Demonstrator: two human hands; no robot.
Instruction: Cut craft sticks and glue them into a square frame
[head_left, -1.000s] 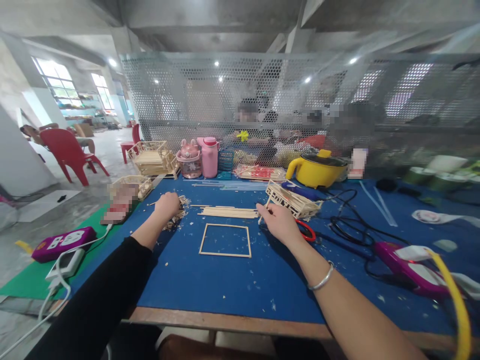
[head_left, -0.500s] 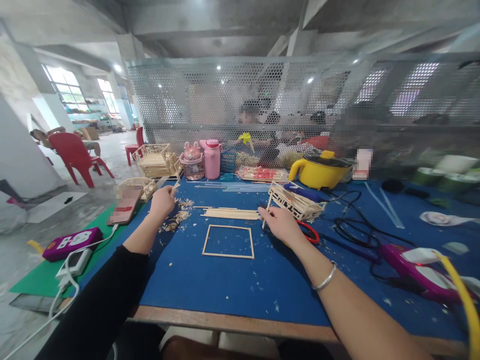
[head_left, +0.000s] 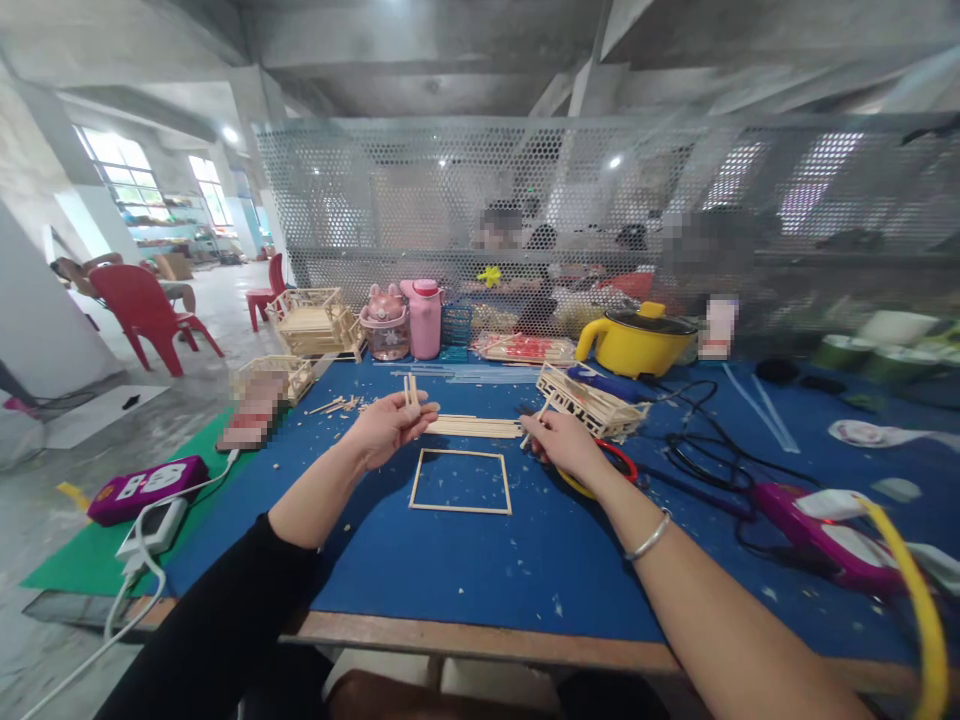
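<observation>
My left hand is closed around a few short wooden sticks, which poke up between thumb and fingers. Beside the right end of a row of longer wooden sticks, my right hand pinches a thin wooden stick. A dark tip shows by its fingers, too small to name. Between the hands and nearer to me, a rectangular frame of thin sticks lies flat on the blue table mat. Behind my right hand stands a small slatted wooden crate.
Wood scraps lie left of the sticks. A phone and a purple power strip sit at left. On the right are a yellow pot, black cables and another purple power strip. A perforated screen stands behind.
My left hand has moved right from beside the scraps to the left end of the stick row, the short sticks in its grip. Scraps look more spread out. My right hand has barely moved.
</observation>
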